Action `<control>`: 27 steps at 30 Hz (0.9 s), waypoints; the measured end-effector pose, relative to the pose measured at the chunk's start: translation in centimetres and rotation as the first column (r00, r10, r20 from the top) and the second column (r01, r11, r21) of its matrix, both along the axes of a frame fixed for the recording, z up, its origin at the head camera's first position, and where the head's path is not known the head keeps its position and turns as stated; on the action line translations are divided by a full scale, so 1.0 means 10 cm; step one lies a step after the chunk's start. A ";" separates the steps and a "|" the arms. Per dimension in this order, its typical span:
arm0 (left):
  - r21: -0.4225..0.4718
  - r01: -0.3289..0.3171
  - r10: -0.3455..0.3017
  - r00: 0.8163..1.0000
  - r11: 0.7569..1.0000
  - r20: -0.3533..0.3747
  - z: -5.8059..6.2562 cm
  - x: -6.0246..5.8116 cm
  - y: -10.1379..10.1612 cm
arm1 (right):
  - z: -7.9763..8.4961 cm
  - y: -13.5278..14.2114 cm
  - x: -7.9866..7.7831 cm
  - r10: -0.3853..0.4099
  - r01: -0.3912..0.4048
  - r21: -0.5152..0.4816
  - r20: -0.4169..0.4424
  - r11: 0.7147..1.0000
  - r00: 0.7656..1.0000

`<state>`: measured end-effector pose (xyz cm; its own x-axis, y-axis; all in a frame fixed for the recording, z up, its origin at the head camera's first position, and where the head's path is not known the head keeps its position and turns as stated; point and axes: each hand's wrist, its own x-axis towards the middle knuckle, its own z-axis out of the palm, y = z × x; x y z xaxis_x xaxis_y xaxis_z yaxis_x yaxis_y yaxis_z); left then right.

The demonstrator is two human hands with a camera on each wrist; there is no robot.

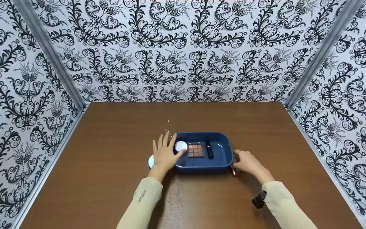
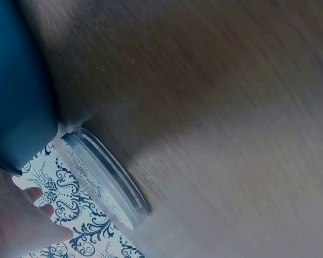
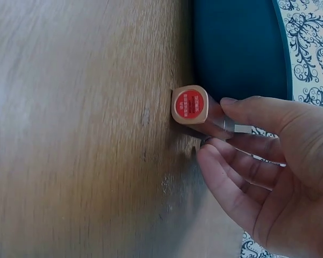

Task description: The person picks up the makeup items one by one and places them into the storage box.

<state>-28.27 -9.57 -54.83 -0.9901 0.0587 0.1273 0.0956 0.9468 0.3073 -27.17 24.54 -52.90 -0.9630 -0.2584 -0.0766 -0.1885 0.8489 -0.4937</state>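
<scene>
While the right hand [image 1: 246, 162] pinches the tube [image 3: 190, 106] beside the tray [image 1: 203, 169], left hand [image 1: 164, 156] spread at its rim, fingertip-only contact could let the tube slip.

Head view: brightly lit; soft shadow lay below the blue rectangular tray [image 1: 202, 169]. Left wrist view: dimmer, bluish; the wood-grain tabletop [image 2: 215, 107] was blurred.

- A blue tub [image 2: 21, 91] on the wooden tabletop [image 2: 220, 129], showing its smooth outer wall
- A round, flat, clear-sided case [image 2: 105, 180] just beside the tub, its pale top crossing the tabletop's edge in this view
- Scroll-patterned wallpaper [image 2: 70, 196] beyond that edge
- Part of the left hand [image 2: 21, 223], blurred, overlapping the tub's rim; contact cannot be told
</scene>
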 end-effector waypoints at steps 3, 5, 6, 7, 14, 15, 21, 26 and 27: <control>0.012 0.003 -0.003 1.000 1.000 -0.001 0.01 0.01 0.00 | 0.00 -0.01 0.00 -0.007 0.007 -0.019 0.034 1.000 0.999; 0.029 0.006 -0.006 1.000 1.000 -0.002 0.02 0.02 0.00 | 0.00 -0.02 0.00 -0.005 0.006 -0.017 0.039 1.000 0.999; 0.035 0.007 -0.007 1.000 0.999 -0.004 0.03 0.02 0.00 | 0.00 -0.02 0.01 -0.004 0.004 -0.012 0.038 1.000 0.999; 0.041 0.008 -0.008 1.000 0.999 -0.006 0.03 0.03 0.00 | 0.00 -0.02 0.01 -0.002 0.003 -0.007 0.036 1.000 0.999; 0.035 0.009 -0.008 1.000 0.999 -0.014 0.02 0.03 0.00 | -0.02 -0.03 0.00 -0.018 0.018 -0.002 0.028 1.000 0.999; 0.037 0.009 -0.009 1.000 0.999 -0.015 0.02 0.02 0.00 | -0.03 -0.03 0.00 -0.021 0.021 0.000 0.027 1.000 0.999; 0.041 0.011 -0.011 1.000 0.999 -0.005 0.01 0.02 0.00 | -0.06 -0.03 -0.01 -0.013 0.012 0.018 0.006 1.000 1.000; 0.045 0.013 -0.013 1.000 0.999 0.000 0.02 0.02 0.00 | -0.07 -0.02 -0.01 0.000 0.001 0.026 -0.009 1.000 1.000; 0.047 0.013 -0.013 1.000 0.999 0.000 0.02 0.02 0.00 | -0.07 -0.01 -0.01 -0.002 0.002 0.028 -0.008 1.000 1.000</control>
<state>-28.04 -9.57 -54.62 -0.9894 0.0656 0.1296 0.1076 0.9301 0.3511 -27.26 24.40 -53.59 -0.9641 -0.2545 -0.0759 -0.1908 0.8626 -0.4685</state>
